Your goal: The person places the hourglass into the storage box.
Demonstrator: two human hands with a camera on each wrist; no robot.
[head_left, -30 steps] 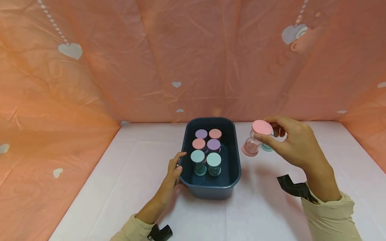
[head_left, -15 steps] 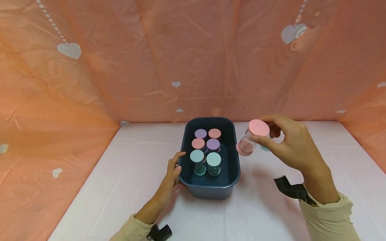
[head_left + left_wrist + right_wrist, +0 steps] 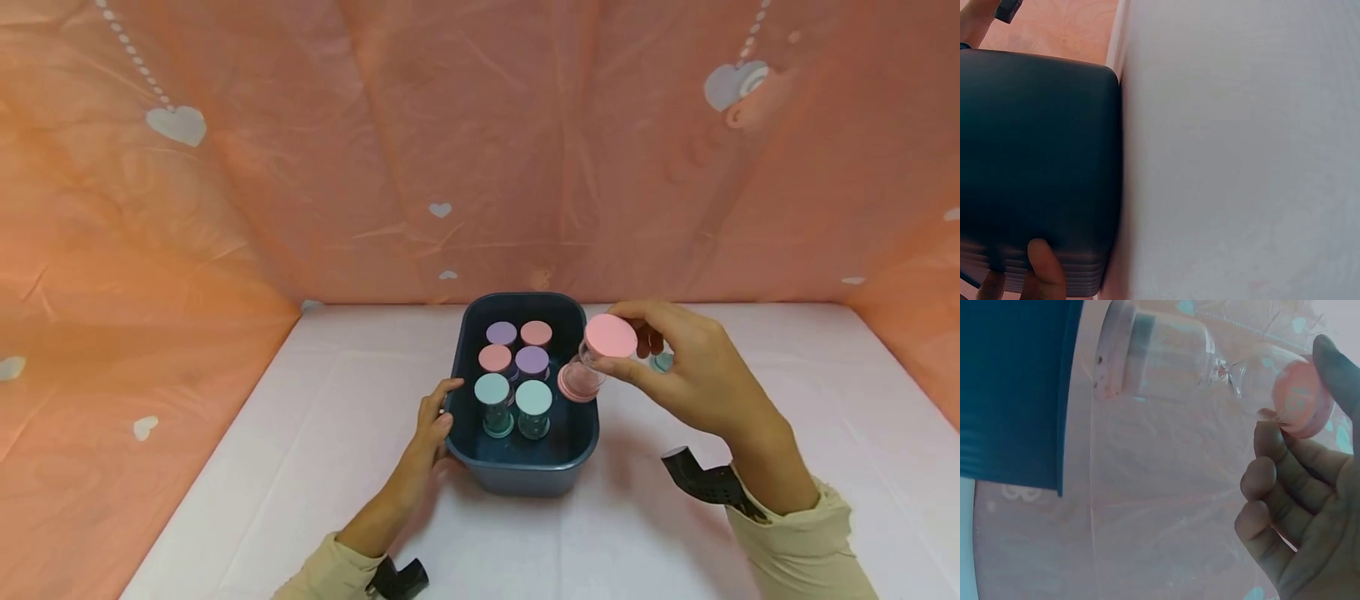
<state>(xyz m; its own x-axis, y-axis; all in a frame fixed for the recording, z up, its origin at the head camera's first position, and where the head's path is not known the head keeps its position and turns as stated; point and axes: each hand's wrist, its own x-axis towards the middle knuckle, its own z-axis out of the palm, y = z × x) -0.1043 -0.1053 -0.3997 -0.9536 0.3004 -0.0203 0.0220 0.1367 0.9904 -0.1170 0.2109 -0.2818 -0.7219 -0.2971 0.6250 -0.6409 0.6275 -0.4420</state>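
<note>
In the head view my right hand (image 3: 693,371) pinches a pink-capped hourglass (image 3: 585,379) by its top cap, thumb in front and fingers behind. The hourglass tilts, its lower end overlapping the right rim of a dark blue bin (image 3: 525,475). The right wrist view shows the hourglass (image 3: 1179,359) with its clear bulbs and narrow neck beside the bin wall (image 3: 1010,394). My left hand (image 3: 427,433) holds the bin's left side, fingertips at the rim; its fingers (image 3: 1045,265) lie against the outer wall in the left wrist view.
Inside the bin, several hourglasses stand upright in pairs: mint ones (image 3: 492,390) in front, pink ones (image 3: 495,358) and purple ones (image 3: 532,360) behind. Another mint hourglass (image 3: 662,362) is on the white table (image 3: 337,400), partly behind my right hand. An orange sheet (image 3: 510,167) hangs behind.
My right hand has moved left with the pink hourglass, from beside the bin to its right rim. The left hand and the bin stay put.
</note>
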